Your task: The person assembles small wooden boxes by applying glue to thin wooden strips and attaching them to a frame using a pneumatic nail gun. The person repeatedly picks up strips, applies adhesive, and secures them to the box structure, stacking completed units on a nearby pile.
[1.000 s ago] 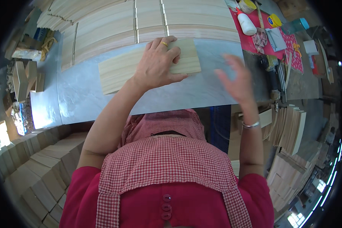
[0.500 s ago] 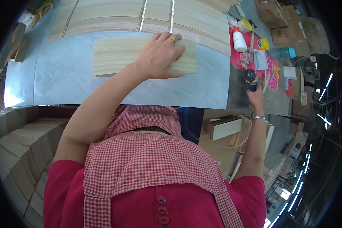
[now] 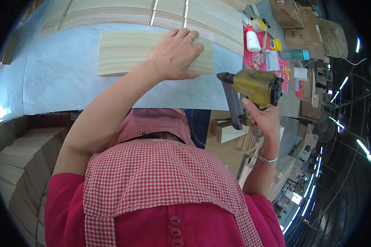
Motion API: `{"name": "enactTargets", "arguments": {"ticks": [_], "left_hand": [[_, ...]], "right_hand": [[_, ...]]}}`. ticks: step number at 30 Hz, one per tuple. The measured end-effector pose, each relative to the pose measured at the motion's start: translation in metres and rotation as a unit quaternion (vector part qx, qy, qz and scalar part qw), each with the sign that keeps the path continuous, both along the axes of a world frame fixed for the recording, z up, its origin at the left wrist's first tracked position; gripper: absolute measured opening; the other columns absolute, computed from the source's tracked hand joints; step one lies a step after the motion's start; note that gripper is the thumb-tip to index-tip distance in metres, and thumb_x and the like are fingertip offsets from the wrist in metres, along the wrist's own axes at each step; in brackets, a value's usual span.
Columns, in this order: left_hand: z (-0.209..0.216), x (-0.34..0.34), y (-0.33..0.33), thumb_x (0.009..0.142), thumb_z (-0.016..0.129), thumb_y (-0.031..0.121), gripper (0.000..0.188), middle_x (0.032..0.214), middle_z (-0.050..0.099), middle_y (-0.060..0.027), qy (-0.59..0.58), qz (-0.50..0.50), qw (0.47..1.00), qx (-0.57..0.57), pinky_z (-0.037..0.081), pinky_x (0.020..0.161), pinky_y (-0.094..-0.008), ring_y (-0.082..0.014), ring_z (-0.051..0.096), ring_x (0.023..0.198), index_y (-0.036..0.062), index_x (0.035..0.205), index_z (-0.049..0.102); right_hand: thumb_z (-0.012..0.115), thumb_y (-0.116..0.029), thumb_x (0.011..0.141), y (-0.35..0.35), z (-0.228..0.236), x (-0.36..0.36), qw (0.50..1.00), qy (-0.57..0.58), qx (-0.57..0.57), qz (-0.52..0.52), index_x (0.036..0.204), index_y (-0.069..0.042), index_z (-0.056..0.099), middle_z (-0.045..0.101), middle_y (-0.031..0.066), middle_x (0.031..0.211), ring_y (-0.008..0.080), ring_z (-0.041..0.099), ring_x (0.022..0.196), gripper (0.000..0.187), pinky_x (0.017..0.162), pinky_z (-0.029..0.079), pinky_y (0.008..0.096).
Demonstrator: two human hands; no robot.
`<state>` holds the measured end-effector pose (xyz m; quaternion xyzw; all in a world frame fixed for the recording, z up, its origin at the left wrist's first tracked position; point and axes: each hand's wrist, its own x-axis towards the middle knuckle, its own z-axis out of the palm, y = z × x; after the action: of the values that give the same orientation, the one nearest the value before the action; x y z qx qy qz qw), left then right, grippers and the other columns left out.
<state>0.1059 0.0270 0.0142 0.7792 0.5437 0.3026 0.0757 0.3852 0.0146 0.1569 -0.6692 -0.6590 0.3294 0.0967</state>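
Observation:
A pale rectangular wooden piece (image 3: 123, 53) lies lengthwise on the light grey tabletop (image 3: 66, 90). My left hand (image 3: 174, 57) grips it towards its right end, fingers over the far edge and thumb at the near edge. To the right, my right hand (image 3: 266, 118) is wrapped round the handle of a yellow and black nail gun (image 3: 255, 84). The tool is raised at the table's right side, its nose pointing left towards the wooden piece but apart from it. Part of its grip is hidden by my fingers.
Grooved wooden boards (image 3: 111, 14) cover the table's far side. On a red cloth at the far right stand a white glue bottle (image 3: 252, 40), a yellow jar (image 3: 275, 44) and a teal bottle (image 3: 292, 54). Cardboard boxes (image 3: 303, 39) sit beyond; stacked wood (image 3: 27, 152) fills the lower left.
My right hand has lifted the nail gun off the right side of the table and brought it nearer, to the left, turning its nose towards the wooden piece. My left hand keeps its grip.

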Motion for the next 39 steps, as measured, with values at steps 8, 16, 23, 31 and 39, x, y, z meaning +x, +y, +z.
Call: {"name": "enactTargets", "arguments": {"ticks": [8, 16, 23, 31, 39], "left_hand": [[0.001, 0.000, -0.001, 0.072, 0.084, 0.038, 0.041, 0.136, 0.056, -0.0179, 0.008, 0.010, 1.000, -0.004, 0.041, 0.107, -0.0437, -0.0332, 0.052, 0.122, 0.0083, 0.090, 0.063], [-0.001, 0.000, -0.001, 0.071, 0.085, 0.039, 0.042, 0.135, 0.056, -0.0191, 0.003, 0.008, 1.000, 0.002, 0.041, 0.107, -0.0441, -0.0335, 0.053, 0.121, 0.0077, 0.090, 0.064], [0.000, -0.001, -0.001, 0.070, 0.086, 0.042, 0.047, 0.137, 0.055, -0.0203, 0.007, 0.000, 1.000, -0.008, 0.039, 0.109, -0.0462, -0.0356, 0.050, 0.126, 0.0071, 0.094, 0.064], [0.029, -0.129, -0.077, 0.061, 0.083, 0.022, 0.052, 0.140, 0.050, -0.0210, 0.079, 0.069, 0.992, -0.074, 0.036, 0.113, -0.0506, -0.0410, 0.047, 0.130, 0.0039, 0.099, 0.053], [0.021, -0.074, -0.096, 0.062, 0.085, 0.024, 0.053, 0.119, 0.057, -0.0124, 0.013, 0.112, 0.992, -0.051, 0.049, 0.092, -0.0476, -0.0349, 0.056, 0.110, 0.0070, 0.100, 0.053]], "right_hand": [[0.084, -0.031, 0.086, 0.002, -0.005, -0.017, 0.999, 0.004, 0.014, 0.044, 0.083, -0.002, 0.070, 0.059, -0.0021, 0.061, 0.0055, 0.050, 0.047, 0.032, 0.044, 0.040, 0.0246], [0.082, -0.029, 0.087, 0.005, -0.001, -0.022, 0.995, -0.040, 0.019, 0.094, 0.092, -0.001, 0.071, 0.060, -0.0023, 0.065, 0.0058, 0.051, 0.050, 0.031, 0.046, 0.040, 0.0256], [0.081, -0.031, 0.087, 0.016, 0.018, -0.039, 0.990, -0.114, -0.042, 0.074, 0.099, -0.001, 0.070, 0.061, -0.0012, 0.067, 0.0065, 0.050, 0.049, 0.034, 0.046, 0.040, 0.0267], [0.082, -0.030, 0.086, 0.001, 0.012, -0.013, 0.995, -0.029, 0.042, 0.086, 0.097, -0.001, 0.070, 0.064, 0.0016, 0.073, 0.0082, 0.055, 0.057, 0.033, 0.052, 0.044, 0.0270], [0.081, -0.014, 0.085, -0.009, 0.015, -0.038, 0.995, -0.037, -0.015, 0.087, 0.116, 0.002, 0.069, 0.076, 0.0104, 0.104, 0.0168, 0.070, 0.094, 0.037, 0.085, 0.054, 0.0337]]}}
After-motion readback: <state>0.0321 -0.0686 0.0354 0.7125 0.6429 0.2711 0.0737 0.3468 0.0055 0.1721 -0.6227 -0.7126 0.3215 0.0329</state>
